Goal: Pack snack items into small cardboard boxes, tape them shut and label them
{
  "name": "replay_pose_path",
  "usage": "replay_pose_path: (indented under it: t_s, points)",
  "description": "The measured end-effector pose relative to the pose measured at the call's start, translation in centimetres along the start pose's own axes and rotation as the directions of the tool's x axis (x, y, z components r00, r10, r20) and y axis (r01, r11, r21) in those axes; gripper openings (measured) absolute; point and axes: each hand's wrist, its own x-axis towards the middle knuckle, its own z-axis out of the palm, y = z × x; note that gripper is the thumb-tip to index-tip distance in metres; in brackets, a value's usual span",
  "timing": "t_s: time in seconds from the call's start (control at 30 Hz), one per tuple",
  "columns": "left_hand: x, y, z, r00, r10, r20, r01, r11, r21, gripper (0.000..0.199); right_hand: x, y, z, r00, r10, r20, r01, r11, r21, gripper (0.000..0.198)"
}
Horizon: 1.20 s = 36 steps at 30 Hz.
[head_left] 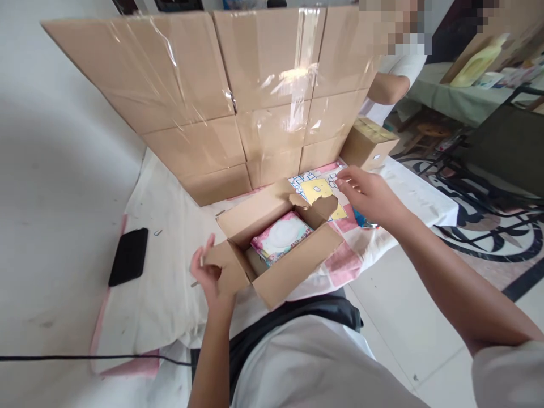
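Near front edge of bench [170, 283]: open box [300, 265], liable to slip off if tugged by left hand [211, 279], grip on flap [233, 265] unclear; right hand [366, 195] with loose, empty fingers [349, 173].

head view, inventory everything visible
open box: 1, brown, centre
printed item: 1+, multicoloured, inside box
cardboard wall: 1, brown, behind box
closed box: 1, brown, beside cardboard wall
flat device: 1, black, left
covered table: 1, white-pink, under box
unclear thing: 1, blue, right of box
bottle: 1, yellow, upper right
chair: 1, dark, right
cable: 1, black, lower left
other person: 1, white top, upper right
left hand: 1, bare, by box's left
right hand: 1, bare, right of box
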Motion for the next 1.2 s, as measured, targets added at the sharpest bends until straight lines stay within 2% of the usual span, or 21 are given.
replay_pose_path:
  t_s: [0.07, 0.1, 0.13, 0.17, 0.23, 0.27, 0.33, 0.43, 0.5, 0.57, 0.63, 0.73, 0.83, 0.9, 0.93, 1.0, 1.03, 1.1, 1.17, 1.2]
  points:
    - [-0.9, -0.5, 0.2, 0.973, 0.166, -0.16, -0.162, 0.986, 0.038, 0.075, -1.2, 2.1, 1.4, 0.999, 0.044, 0.022, -0.049, 0.949, 0.311, 0.041]
    - [-1.3, -0.8, 0.1, 0.948, 0.27, -0.166, -0.261, 0.962, 0.076, 0.071, -2.0, 2.8, 2.3, 0.998, 0.012, 0.066, -0.04, 0.894, 0.447, 0.046]
    - [-1.6, -1.1, -0.1, 0.926, 0.364, -0.097, -0.352, 0.928, 0.121, 0.062, -2.8, 3.1, 3.1, 0.993, -0.056, 0.105, -0.008, 0.847, 0.532, 0.05]
    - [-1.7, -1.2, -0.4, 0.902, 0.431, 0.035, -0.431, 0.889, 0.157, 0.054, -3.6, 3.2, 3.8, 0.979, -0.153, 0.136, 0.05, 0.825, 0.563, 0.05]
    - [-1.6, -1.3, -1.1, 0.823, 0.461, 0.332, -0.535, 0.825, 0.181, 0.047, -4.5, 3.0, 4.8, 0.921, -0.351, 0.17, 0.225, 0.834, 0.504, 0.044]
    - [-1.3, -1.1, -1.5, 0.781, 0.453, 0.43, -0.568, 0.802, 0.184, 0.048, -4.7, 2.8, 5.0, 0.887, -0.426, 0.177, 0.313, 0.837, 0.449, 0.041]
    - [-0.6, -0.8, -2.1, 0.728, 0.443, 0.523, -0.6, 0.781, 0.173, 0.051, -4.5, 2.5, 4.9, 0.861, -0.494, 0.12, 0.419, 0.824, 0.381, 0.039]
    - [0.3, -0.6, -2.5, 0.702, 0.404, 0.587, -0.572, 0.81, 0.126, 0.058, -3.3, 2.5, 4.8, 0.887, -0.461, -0.014, 0.428, 0.812, 0.397, 0.045]
    - [0.6, -0.8, -2.4, 0.723, 0.384, 0.575, -0.533, 0.839, 0.111, 0.059, -2.5, 2.8, 5.0, 0.88, -0.474, 0.024, 0.421, 0.803, 0.422, 0.048]
    - [0.6, -1.3, -2.1, 0.774, 0.366, 0.516, -0.477, 0.873, 0.096, 0.054, -2.1, 2.9, 5.5, 0.846, -0.518, 0.122, 0.417, 0.788, 0.452, 0.051]
    - [0.5, -1.4, -1.4, 0.836, 0.337, 0.432, -0.399, 0.915, 0.057, 0.05, -2.2, 2.9, 6.0, 0.837, -0.527, 0.151, 0.395, 0.77, 0.501, 0.057]
    - [0.5, -0.9, -0.1, 0.913, 0.287, 0.291, -0.303, 0.953, 0.011, 0.04, -3.3, 2.9, 6.8, 0.887, -0.452, 0.097, 0.315, 0.744, 0.589, 0.068]
    - [1.1, 0.3, 1.3, 0.987, 0.135, 0.091, -0.132, 0.99, -0.043, 0.031, -4.2, 2.8, 7.7, 0.961, -0.273, 0.042, 0.181, 0.739, 0.648, 0.06]
    - [1.8, 1.0, 2.0, 1.0, -0.012, 0.024, 0.015, 0.991, -0.134, 0.048, -4.2, 2.7, 8.4, 0.987, -0.146, 0.069, 0.059, 0.726, 0.685, 0.068]
    - [2.3, 1.2, 2.1, 0.996, -0.075, 0.045, 0.082, 0.981, -0.178, 0.059, -4.0, 2.5, 8.7, 0.988, -0.108, 0.106, 0.001, 0.706, 0.708, 0.074]
    - [3.4, 1.4, 2.2, 0.972, -0.16, 0.17, 0.193, 0.96, -0.204, 0.073, -3.2, 2.1, 9.4, 0.982, -0.081, 0.172, -0.081, 0.641, 0.764, 0.077]
    - [4.0, 1.4, 2.1, 0.956, -0.18, 0.232, 0.227, 0.954, -0.194, 0.079, -2.8, 1.9, 9.7, 0.983, -0.076, 0.167, -0.089, 0.597, 0.797, 0.074]
    - [5.2, 1.5, 1.6, 0.948, -0.152, 0.281, 0.2, 0.968, -0.151, 0.088, -2.1, 1.5, 10.2, 0.994, -0.068, 0.08, -0.035, 0.506, 0.862, 0.064]
    - [6.1, 1.9, 0.9, 0.956, -0.019, 0.294, 0.026, 0.999, -0.021, 0.083, -1.7, 1.5, 10.6, 0.997, -0.077, -0.018, 0.051, 0.464, 0.885, 0.053]
    - [6.4, 2.4, 0.6, 0.94, 0.072, 0.334, -0.107, 0.99, 0.089, 0.072, -1.7, 1.6, 10.7, 0.994, -0.095, -0.047, 0.086, 0.472, 0.877, 0.047]
